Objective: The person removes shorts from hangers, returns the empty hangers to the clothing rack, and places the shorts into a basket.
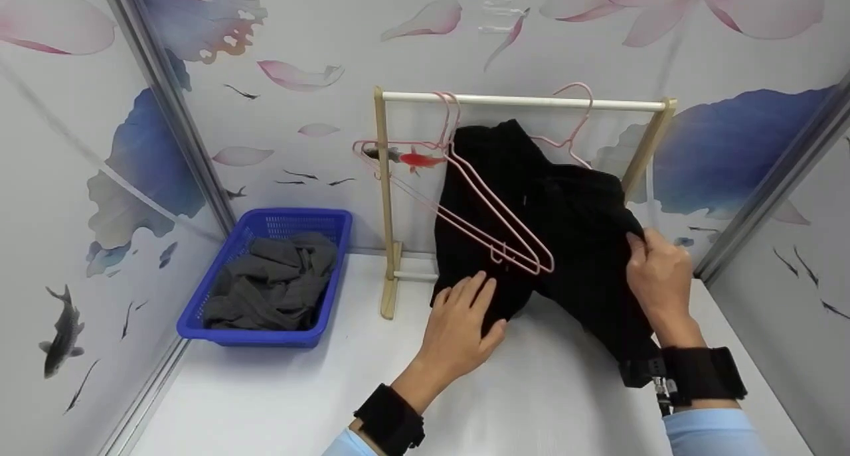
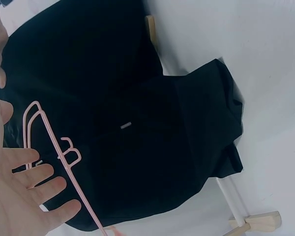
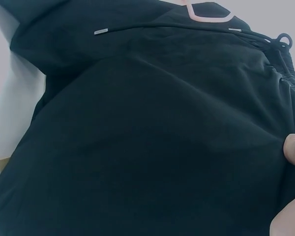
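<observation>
A pair of black drawstring shorts [image 1: 578, 224] hangs on a small rack, on a pink hanger [image 1: 588, 104] whose hook rises at the right. My right hand [image 1: 661, 270] pinches the right edge of the cloth, thumb in front; in the right wrist view the thumb [image 3: 291, 147] presses into the fabric. My left hand [image 1: 458, 323] is by the lower left leg, fingers extended. The left wrist view shows that palm [image 2: 19, 196] with spread fingers, holding nothing. Bare pink hangers [image 1: 499, 205] cross in front of the shorts, just above the left fingertips.
The rack has a white rail [image 1: 491, 99] and wooden posts [image 1: 385, 197]. A blue basket [image 1: 265, 338] at the left holds crumpled dark grey cloth [image 1: 272, 280]. White panels printed with petals and fish enclose the white table [image 1: 265, 396] at the back and sides.
</observation>
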A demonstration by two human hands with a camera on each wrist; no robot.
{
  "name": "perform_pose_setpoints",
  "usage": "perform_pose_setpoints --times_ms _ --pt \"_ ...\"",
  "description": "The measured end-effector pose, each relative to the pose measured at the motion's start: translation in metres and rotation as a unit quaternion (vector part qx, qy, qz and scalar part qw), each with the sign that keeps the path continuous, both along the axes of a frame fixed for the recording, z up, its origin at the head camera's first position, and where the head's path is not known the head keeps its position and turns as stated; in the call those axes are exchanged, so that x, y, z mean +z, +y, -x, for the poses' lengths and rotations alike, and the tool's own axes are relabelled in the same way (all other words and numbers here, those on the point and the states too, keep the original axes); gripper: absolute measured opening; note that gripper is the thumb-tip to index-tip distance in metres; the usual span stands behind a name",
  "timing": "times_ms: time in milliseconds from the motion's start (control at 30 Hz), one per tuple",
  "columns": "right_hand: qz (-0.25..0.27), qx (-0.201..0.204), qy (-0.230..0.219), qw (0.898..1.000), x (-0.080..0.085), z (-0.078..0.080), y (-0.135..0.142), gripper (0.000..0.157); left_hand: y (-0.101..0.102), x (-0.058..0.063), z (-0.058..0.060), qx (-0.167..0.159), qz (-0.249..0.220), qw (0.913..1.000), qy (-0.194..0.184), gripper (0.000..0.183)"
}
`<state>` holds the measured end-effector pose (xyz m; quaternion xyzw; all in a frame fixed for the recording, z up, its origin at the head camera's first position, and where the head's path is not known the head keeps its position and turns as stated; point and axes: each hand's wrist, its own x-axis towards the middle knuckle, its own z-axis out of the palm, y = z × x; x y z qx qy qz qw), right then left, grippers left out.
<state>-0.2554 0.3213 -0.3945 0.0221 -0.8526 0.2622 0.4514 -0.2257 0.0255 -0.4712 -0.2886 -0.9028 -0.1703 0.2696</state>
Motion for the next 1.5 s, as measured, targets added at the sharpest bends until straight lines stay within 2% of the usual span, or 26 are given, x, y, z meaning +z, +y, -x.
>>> perform_pose_setpoints --times_ms 400,700,1033,1200,1500 --pt "0.026 -0.017 0.007 0.999 -0.019 -0.007 0.004 0.035 -0.003 -0.001 -0.002 0.0 -0.01 1.0 -0.001 0.057" --pt "0.027 -0.024 0.012 0.999 -0.037 -0.014 0.01 0.033 -0.007 -0.005 -0.005 0.001 -0.021 0.9996 -0.018 0.058" --pt "0.031 -0.024 -0.013 0.999 -0.049 -0.024 0.012 0.037 -0.012 -0.011 -0.008 0.003 -0.038 0.9984 -0.043 0.058" --pt "0.034 -0.023 -0.007 0.999 -0.057 -0.027 0.012 0.026 -0.017 -0.014 -0.009 0.008 -0.043 0.9982 -0.042 0.058" --pt "0.04 -0.021 -0.009 0.999 -0.072 -0.032 0.011 0.019 -0.022 -0.019 -0.008 0.019 -0.047 0.9982 -0.031 0.057"
